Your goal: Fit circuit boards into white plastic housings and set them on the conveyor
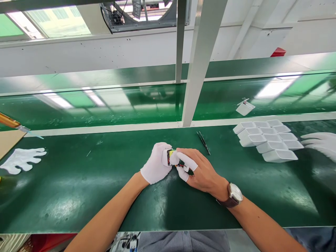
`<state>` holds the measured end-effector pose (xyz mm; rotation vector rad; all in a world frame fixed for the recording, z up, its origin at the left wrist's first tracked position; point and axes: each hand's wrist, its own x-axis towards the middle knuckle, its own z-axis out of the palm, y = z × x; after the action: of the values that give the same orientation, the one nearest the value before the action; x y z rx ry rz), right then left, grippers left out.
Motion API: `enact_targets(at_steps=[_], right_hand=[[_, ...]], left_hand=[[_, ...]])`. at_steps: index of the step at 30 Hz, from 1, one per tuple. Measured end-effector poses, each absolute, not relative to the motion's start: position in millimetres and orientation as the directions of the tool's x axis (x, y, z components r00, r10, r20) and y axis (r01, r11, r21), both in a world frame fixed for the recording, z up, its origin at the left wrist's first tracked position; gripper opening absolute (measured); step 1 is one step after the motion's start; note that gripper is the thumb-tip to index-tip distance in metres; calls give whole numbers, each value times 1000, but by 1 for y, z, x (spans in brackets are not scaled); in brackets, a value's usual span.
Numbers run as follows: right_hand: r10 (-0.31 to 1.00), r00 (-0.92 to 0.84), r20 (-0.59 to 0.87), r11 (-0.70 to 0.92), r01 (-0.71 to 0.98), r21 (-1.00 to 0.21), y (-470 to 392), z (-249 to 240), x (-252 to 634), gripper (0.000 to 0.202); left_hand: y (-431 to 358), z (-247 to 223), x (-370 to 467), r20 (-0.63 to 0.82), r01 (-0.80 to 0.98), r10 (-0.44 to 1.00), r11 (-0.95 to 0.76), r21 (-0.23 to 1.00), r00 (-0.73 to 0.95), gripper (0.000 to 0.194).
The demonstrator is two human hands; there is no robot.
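My left hand point(157, 163), in a white glove, is wrapped round a small white device point(166, 157) near the middle of the green table. The device's open side faces right and shows yellow and dark parts with red wiring. Bare except for white finger covers, my right hand point(201, 169) has its fingers closed at that open side, pinching a small white part point(186, 168) by the wires. Its exact shape is partly hidden by the fingers. Black tweezers point(203, 142) lie on the table behind my right hand.
Several white open boxes point(267, 138) stand grouped at the right, beside another person's gloved hand point(320, 143). A white glove point(22, 160) lies at the left, near an orange-handled tool point(9, 120). A white post point(195, 84) rises behind my hands. Another white box point(245, 108) sits beyond the rail.
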<state>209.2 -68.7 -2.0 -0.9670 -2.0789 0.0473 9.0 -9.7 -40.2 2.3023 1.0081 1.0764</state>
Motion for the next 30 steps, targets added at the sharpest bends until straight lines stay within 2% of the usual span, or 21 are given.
enact_targets(at_steps=[10,14,17,20,23,25,27,30], right_hand=[[671,-362,647,686,634,-357,-69,-4,209,65],[669,-381,638,693,629,-351,-68,-3,211,64],[674,-367,641,689,625,-366,-68,-3,211,63],[689,-332,644,672,627,-395,-68,-5,210,61],[721,-291,629,637,634,-437,-68,-5,210,58],[720,-287,632,642,622,-449,-69,-3,211,59],[704,-306,641,670,584,-457,-69,-1,213,59],[703,-293,648,680,544,-491,-68,-1,216,46]], left_hand=[[-11,-41,8,405,449,803,-585,675,437,61],[-11,-41,10,403,453,799,-591,668,447,55],[-10,-39,11,427,491,792,-607,624,436,53],[-6,-38,13,463,579,770,-637,509,440,57],[-2,-35,14,422,603,758,-651,461,497,49],[-2,-32,13,403,535,739,-671,513,540,41],[-5,-29,13,393,437,738,-654,618,548,37],[-10,-24,11,283,356,802,-510,783,525,29]])
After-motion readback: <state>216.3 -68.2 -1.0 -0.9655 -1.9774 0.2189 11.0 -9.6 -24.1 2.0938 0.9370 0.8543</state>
